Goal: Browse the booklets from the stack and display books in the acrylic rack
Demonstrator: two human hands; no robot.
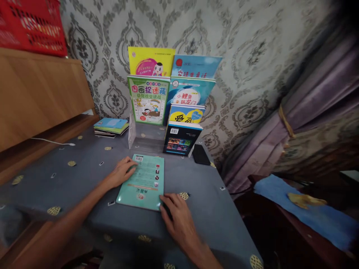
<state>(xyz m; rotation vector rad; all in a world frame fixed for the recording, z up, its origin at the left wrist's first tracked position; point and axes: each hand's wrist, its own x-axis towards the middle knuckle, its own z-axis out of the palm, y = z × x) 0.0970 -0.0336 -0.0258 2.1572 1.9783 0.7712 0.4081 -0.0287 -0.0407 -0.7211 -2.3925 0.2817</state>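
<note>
A teal book (pixel 146 183) lies flat on the cloth-covered table, its printing upside down to me. My left hand (pixel 125 171) holds its left edge near the top, thumb and fingertips at the cover. At the lower right corner my right hand (pixel 176 213) pinches the edge between thumb and fingers. Just behind stands a clear stepped book rack (pixel 132 134). In its left column are a green-and-white picture book (pixel 150 101) and a yellow book (pixel 151 61). The right column holds a black book (pixel 182 140), a blue-and-yellow book (pixel 186 114) and two blue books behind.
A small stack of books (pixel 111 125) lies left of the rack, and a black phone-like slab (pixel 201 154) right of it. A white cable (pixel 53 141) crosses the left side. A wooden cabinet (pixel 42 86) carries a red basket (pixel 33 28). A purple curtain (pixel 269 123) hangs at right.
</note>
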